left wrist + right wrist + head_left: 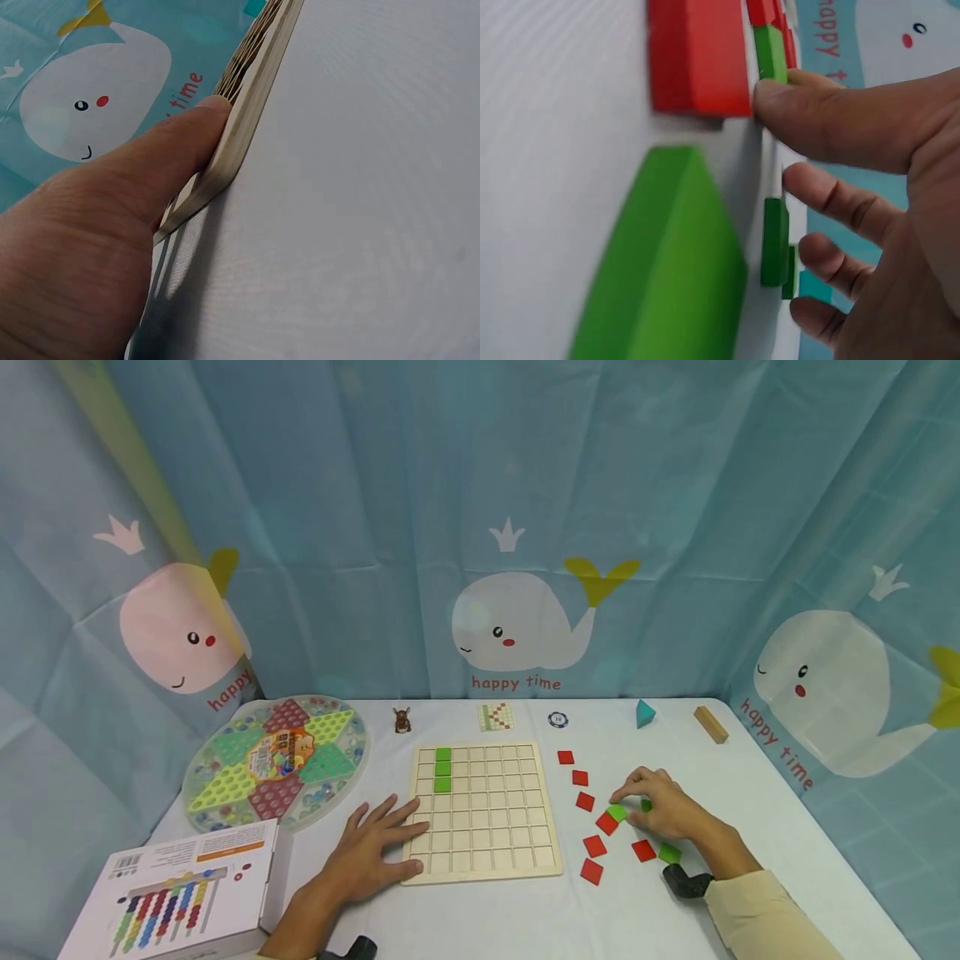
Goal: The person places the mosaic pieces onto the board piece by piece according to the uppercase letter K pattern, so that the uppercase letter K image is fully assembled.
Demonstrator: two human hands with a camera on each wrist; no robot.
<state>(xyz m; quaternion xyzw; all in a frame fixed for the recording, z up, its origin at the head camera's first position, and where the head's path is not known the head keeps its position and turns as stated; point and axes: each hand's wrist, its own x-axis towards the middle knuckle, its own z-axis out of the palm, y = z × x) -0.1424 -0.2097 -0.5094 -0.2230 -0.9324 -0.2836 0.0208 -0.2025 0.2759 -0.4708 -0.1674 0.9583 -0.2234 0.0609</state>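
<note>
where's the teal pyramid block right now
In the head view, the teal pyramid block stands at the table's far right, between the poker chip and the wooden block.

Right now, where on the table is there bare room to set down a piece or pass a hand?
Bare cloth lies right of the right hand, below the wooden block, and along the front edge below the grid board. Crowded: the red tiles and green tiles between board and right hand; the left hand rests on the board's corner.

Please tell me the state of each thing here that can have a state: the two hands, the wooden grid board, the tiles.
Left hand: open, flat on board corner.
Right hand: fingertips on a green tile.
Wooden grid board: flat; three green tiles in cells, other cells empty.
Red tiles: loose on table.
</note>
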